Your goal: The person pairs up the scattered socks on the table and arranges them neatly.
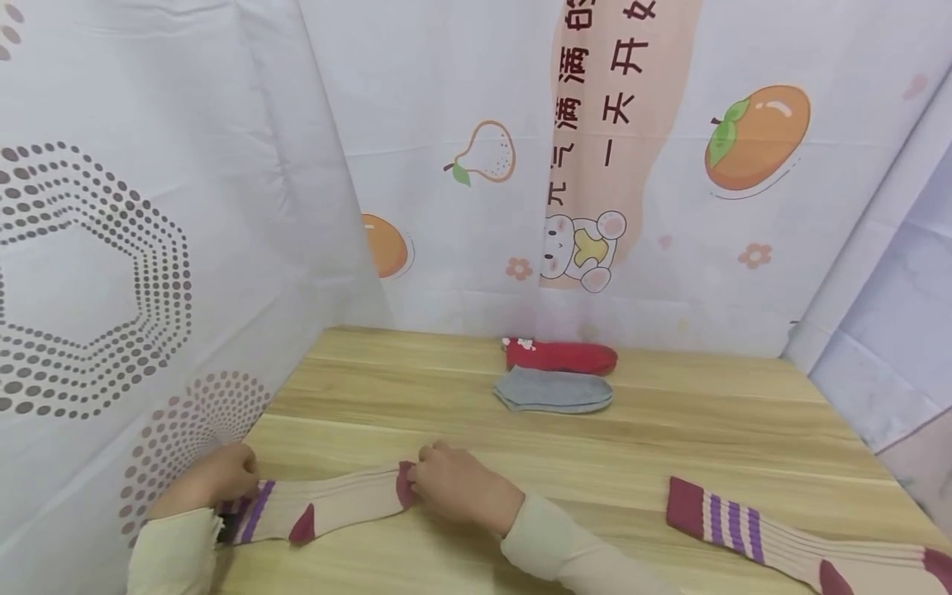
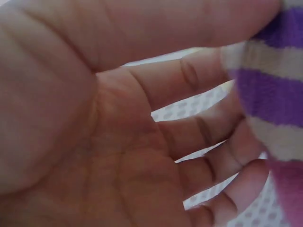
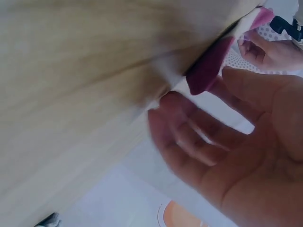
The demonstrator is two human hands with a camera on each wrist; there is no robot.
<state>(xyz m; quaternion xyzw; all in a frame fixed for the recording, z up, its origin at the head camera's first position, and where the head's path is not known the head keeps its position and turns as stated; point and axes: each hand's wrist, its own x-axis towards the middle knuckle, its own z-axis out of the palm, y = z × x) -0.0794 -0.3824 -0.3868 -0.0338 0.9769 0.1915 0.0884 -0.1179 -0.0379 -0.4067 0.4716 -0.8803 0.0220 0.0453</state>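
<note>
A cream sock (image 1: 349, 500) with a maroon heel and toe and purple cuff stripes lies at the table's left front. At its cuff end, my left hand (image 1: 223, 475) pinches the striped cuff (image 2: 270, 94) between thumb and fingers. My right hand (image 1: 464, 487) is at the other end, pinching the maroon toe (image 3: 208, 68) between thumb and index finger; its other fingers are loosely bent. A matching sock (image 1: 788, 541) lies flat at the right front, running out of the head view.
Toward the back of the wooden table (image 1: 416, 397) lie a red sock bundle (image 1: 565, 357) and, just in front of it, grey-blue socks (image 1: 554, 390). White printed curtains (image 1: 446, 231) stand behind the table and along its left side.
</note>
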